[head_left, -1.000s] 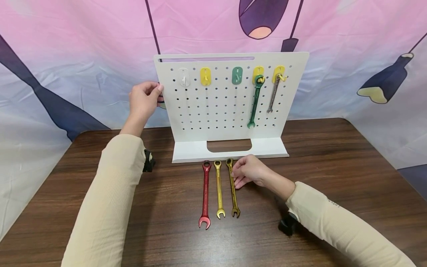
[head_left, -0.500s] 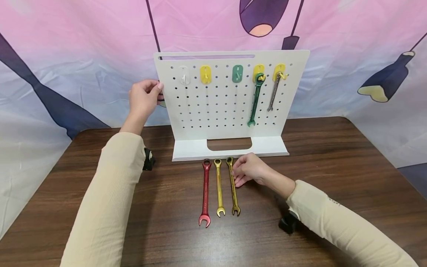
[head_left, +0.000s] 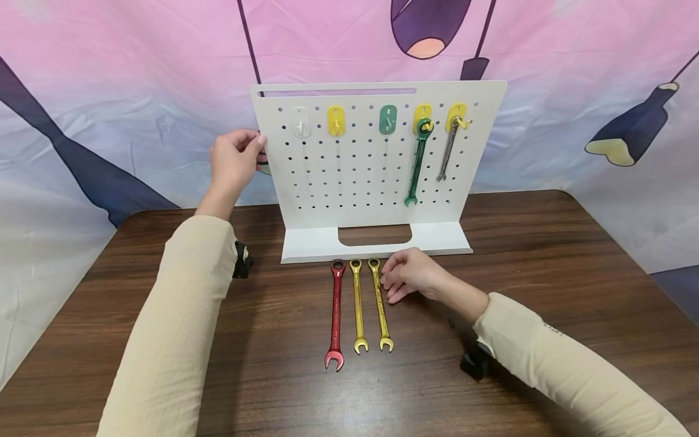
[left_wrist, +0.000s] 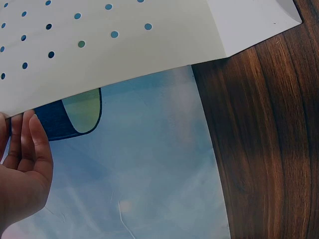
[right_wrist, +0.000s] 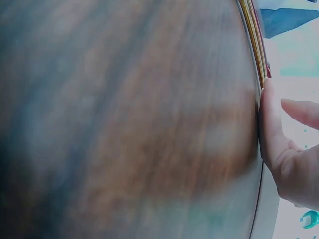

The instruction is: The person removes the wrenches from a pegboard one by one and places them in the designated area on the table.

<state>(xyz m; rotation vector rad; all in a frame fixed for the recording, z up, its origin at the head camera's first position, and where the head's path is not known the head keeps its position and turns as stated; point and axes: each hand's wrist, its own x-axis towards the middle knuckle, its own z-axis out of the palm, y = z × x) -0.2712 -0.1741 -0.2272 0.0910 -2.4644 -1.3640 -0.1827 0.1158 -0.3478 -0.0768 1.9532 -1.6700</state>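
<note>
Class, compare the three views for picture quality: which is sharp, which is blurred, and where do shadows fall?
Head view: sharp and evenly lit, with soft shadows under both sleeves on the table. Left wrist view: mostly clear, the pegboard edge and left hand readable. Right wrist view: badly blurred, the wood a smear; only the right hand and thin wrench edges can be made out.
</note>
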